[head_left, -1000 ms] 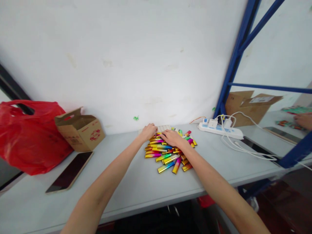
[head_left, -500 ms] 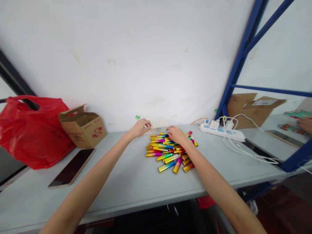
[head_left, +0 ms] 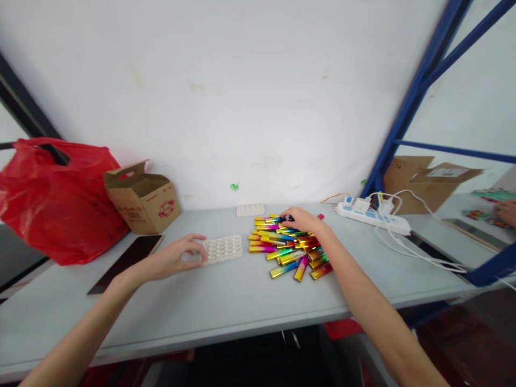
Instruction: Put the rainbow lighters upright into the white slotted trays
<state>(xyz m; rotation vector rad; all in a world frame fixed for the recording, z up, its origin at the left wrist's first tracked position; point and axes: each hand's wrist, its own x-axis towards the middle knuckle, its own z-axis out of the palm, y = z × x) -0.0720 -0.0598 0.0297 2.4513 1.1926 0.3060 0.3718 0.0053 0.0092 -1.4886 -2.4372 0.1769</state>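
Observation:
My left hand (head_left: 177, 258) is closed on the left end of a white slotted tray (head_left: 223, 249). The tray lies flat on or just over the table, its rows of small oval hollows facing up. To its right is a loose pile of slim, shiny lighters (head_left: 288, 257) in gold, pink, green and blue. My right hand (head_left: 302, 219) reaches over the back of this pile, thumb and fingers pinched at a dark-ended lighter (head_left: 287, 218); the palm covers part of the pile. A second white tray (head_left: 250, 210) lies by the wall.
A red plastic bag (head_left: 60, 204), an open cardboard box (head_left: 147, 201) and a phone (head_left: 124, 263) are at the left. On the right are a white power strip (head_left: 373, 216) with trailing cables, a blue frame post (head_left: 403, 118) and another person's hand (head_left: 506, 211).
My left hand has come back from the wall towards me and left, bringing a white tray with it. My right hand stays at the back of the pile, its fingers now pinched on a lighter.

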